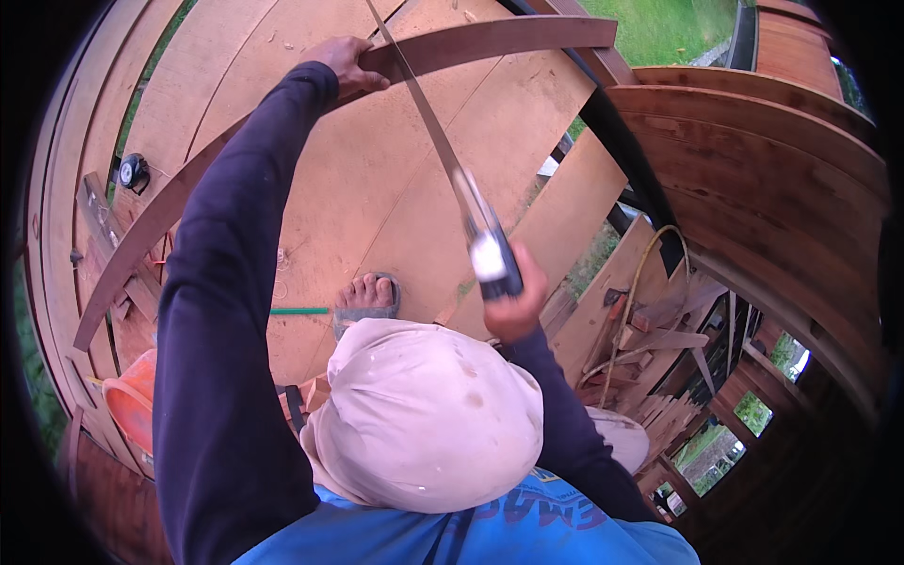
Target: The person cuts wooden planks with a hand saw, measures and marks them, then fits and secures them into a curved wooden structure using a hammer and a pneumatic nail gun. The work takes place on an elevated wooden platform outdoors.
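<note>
A long, narrow reddish-brown wooden board (508, 44) runs from the far right down to the left side, part of it hidden behind my left arm. My left hand (348, 68) grips it near its far part, fingers over its edge. In my right hand (520, 299) is the handle of a handsaw (428, 118), slightly blurred by motion. The long, thin saw blade crosses the board just right of my left hand, its far end leaving the top of the picture. Whether the teeth are cutting into the wood I cannot tell.
Plywood-like boards (377, 198) lie below, with gaps between some. My sandalled foot (367, 297) stands there beside a green strip (299, 311). An orange container (132, 400) and a round black-and-white device (134, 171) are at left. Wide wooden planks (753, 169), a yellowish hose (640, 273) and wood offcuts (659, 414) are at right.
</note>
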A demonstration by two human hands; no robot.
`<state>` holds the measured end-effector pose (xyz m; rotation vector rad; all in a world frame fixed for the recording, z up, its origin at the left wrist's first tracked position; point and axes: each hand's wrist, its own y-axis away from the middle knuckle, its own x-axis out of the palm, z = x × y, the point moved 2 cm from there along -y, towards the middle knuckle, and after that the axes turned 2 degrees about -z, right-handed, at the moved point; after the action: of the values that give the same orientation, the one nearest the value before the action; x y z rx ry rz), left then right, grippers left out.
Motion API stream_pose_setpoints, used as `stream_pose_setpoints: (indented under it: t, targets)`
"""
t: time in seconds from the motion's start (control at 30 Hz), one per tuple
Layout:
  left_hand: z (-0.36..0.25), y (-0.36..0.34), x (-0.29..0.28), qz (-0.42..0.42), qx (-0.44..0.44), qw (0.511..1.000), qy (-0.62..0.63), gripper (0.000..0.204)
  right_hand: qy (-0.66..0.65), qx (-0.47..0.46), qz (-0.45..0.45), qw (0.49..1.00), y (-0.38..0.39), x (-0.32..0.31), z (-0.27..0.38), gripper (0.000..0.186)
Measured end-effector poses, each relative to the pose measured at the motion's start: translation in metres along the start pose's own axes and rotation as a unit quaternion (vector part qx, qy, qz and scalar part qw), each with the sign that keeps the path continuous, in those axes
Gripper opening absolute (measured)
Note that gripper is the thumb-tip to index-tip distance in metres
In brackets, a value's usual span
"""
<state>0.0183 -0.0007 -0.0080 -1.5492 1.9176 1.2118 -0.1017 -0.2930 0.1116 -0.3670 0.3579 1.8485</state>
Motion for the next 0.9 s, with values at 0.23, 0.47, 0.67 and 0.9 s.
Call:
stream_pose_setpoints:
  t: [0.23,0.47,0.67,0.9]
  targets:
    - [-0.001,-0.002,-0.003,-0.010,-0.004,0.998,0.056,0.049,0.049,0.045,0.003,0.998,0.050,-0.028,0.008,0.013]
    - [0.004,-0.001,0.009,-0.009,0.015,0.999,0.037,0.055,0.044,0.023,-0.016,0.999,0.011,-0.004,0.001,0.009]
    - [0.013,0.004,0.007,0.001,0.016,0.999,0.051,0.055,0.034,0.039,-0.013,0.999,0.049,-0.016,0.013,0.009]
    - [0.007,-0.001,0.006,-0.030,0.023,0.999,0.013,0.053,0.047,0.026,-0.017,0.998,0.010,0.001,-0.010,0.009]
